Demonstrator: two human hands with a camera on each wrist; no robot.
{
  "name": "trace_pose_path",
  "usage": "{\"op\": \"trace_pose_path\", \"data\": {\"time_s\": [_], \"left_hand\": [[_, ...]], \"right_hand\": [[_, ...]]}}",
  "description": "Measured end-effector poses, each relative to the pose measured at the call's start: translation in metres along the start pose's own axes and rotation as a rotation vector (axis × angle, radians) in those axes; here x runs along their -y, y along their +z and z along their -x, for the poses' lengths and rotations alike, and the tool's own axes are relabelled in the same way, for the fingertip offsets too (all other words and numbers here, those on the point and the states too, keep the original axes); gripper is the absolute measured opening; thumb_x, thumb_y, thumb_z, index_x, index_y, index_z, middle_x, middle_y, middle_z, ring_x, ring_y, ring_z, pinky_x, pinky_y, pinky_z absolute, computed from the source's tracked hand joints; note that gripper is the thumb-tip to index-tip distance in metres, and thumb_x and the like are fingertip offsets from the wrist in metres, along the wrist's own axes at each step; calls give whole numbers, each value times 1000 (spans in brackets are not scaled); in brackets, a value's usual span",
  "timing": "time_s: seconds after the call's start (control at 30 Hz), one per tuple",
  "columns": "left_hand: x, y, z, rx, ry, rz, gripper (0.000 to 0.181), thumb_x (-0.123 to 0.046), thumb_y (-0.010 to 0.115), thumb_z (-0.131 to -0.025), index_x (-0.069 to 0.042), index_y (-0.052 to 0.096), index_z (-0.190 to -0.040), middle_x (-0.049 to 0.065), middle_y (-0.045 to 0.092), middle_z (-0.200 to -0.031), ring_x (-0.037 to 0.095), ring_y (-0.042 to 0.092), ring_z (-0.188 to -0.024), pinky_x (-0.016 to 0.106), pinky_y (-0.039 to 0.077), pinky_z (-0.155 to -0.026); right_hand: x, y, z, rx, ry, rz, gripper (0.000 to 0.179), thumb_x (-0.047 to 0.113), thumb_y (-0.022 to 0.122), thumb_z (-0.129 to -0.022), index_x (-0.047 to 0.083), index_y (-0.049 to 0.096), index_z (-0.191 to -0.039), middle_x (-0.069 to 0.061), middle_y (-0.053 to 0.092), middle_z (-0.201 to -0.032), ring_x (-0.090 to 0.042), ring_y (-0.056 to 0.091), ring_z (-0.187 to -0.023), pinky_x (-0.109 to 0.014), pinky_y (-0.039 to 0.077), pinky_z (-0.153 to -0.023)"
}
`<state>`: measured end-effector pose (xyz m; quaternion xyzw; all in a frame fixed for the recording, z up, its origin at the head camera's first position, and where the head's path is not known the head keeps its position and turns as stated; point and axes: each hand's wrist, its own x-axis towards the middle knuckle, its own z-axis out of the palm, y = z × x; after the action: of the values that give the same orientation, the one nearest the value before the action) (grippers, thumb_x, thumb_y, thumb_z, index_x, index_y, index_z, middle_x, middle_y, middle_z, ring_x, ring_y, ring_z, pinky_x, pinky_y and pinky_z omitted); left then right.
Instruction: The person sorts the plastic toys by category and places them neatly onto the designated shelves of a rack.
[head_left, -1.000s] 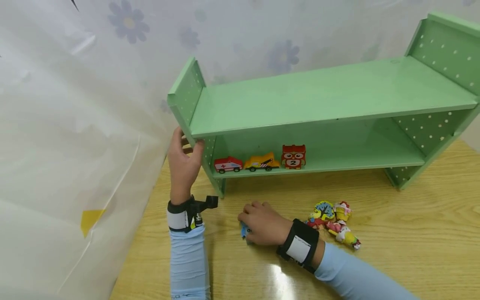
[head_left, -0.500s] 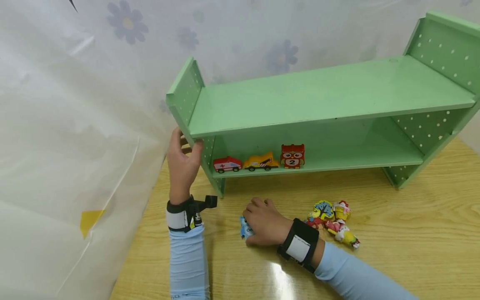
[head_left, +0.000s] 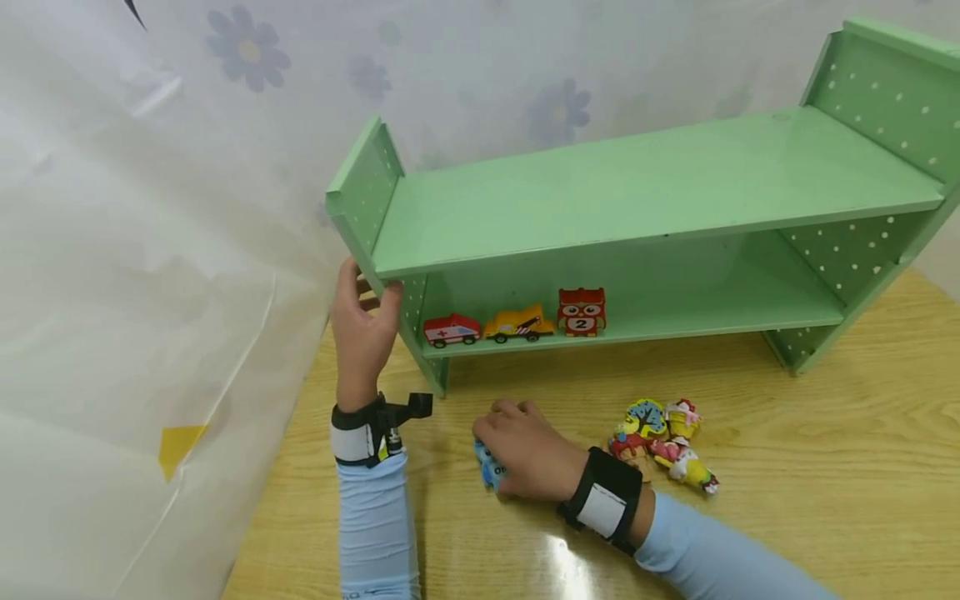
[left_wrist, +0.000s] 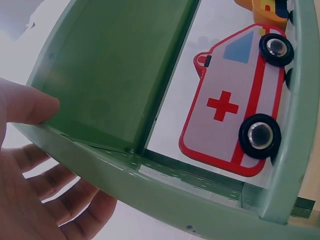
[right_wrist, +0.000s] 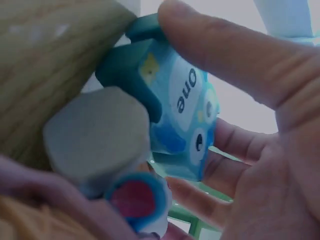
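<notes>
In the head view my left hand (head_left: 363, 333) grips the left side panel (left_wrist: 145, 185) of a green shelf unit (head_left: 652, 200). Its thumb lies on the inner face and the fingers wrap round the outside, as the left wrist view shows. Low over the wooden table, my right hand (head_left: 536, 454) holds a blue owl toy (head_left: 489, 467) marked "One" (right_wrist: 187, 92) between thumb and fingers. On the lower shelf stand a toy ambulance (head_left: 452, 331), a yellow toy tow truck (head_left: 519, 323) and a red owl toy (head_left: 581, 312) with a 2.
Right of my right wrist lies a small pile: a tree toy (head_left: 647, 418), a cupcake-like toy (head_left: 683, 418) and other colourful figures (head_left: 686, 467). A blurred grey block (right_wrist: 100, 137) is close to the right wrist camera. White plastic sheeting (head_left: 150, 333) hangs at the left.
The blue owl toy has turned a little in my right hand, which has shifted only slightly. My left hand keeps its grip on the side panel. The head view has drifted slightly.
</notes>
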<state>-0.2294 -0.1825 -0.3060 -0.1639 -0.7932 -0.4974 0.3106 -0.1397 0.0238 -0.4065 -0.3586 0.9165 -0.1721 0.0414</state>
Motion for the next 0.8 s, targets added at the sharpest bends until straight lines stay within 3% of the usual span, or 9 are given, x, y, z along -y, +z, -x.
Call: {"op": "trace_pose_path", "data": {"time_s": [0.17, 0.5, 0.8], "left_hand": [[-1, 0, 0, 0, -1, 2, 48, -23, 60, -97, -12, 50, -142, 11, 58, -132, 27, 60, -109, 45, 53, -88], [0, 1, -1, 0, 6, 1, 47, -23, 60, -97, -12, 51, -142, 11, 59, -132, 27, 61, -108, 45, 54, -88], [0, 1, 0, -3, -11, 0, 47, -24, 60, -97, -12, 51, -142, 11, 58, -133, 27, 60, -109, 45, 53, -89]], "right_hand": [[1, 0, 5, -79, -48, -12, 30, 22, 80, -82, 23, 59, -104, 7, 65, -103, -18, 52, -112, -41, 42, -88], [3, -4, 21, -206, -140, -30, 18, 17, 74, -87, 24, 61, -96, 11, 67, -100, -10, 51, -95, -30, 41, -81], [-1, 0, 29, -259, -198, -100, 15, 16, 74, -88, 20, 63, -98, 8, 65, -95, -5, 57, -85, -29, 51, -81]]}}
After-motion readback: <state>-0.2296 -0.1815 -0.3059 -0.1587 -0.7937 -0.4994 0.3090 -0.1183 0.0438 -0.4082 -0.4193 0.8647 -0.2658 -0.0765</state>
